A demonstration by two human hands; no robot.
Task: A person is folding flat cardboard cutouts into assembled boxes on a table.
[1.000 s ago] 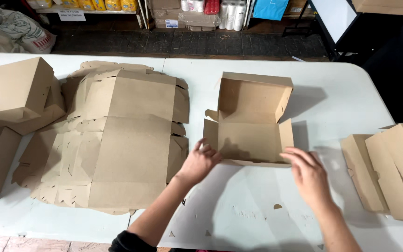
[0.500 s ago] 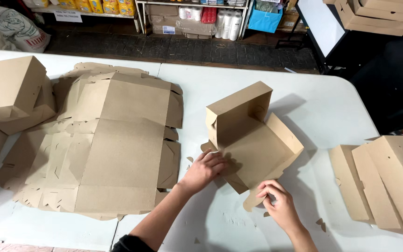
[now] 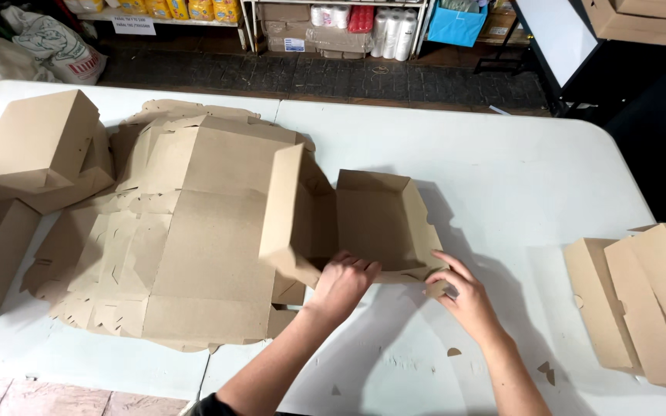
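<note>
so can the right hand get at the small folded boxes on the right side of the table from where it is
Probably yes. The right hand is at the open box's near corner, and only bare white table with a few cardboard scraps lies between it and the folded boxes. Nothing stands in the way.

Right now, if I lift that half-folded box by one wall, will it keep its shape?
Probably not. The box is thin brown card, its lid flap upright and a near corner not yet tucked in where the right hand pinches a tab, so it would likely flex or spring open. It looks light; the left hand grips its front edge. A push should slide it on the smooth white table.
</note>
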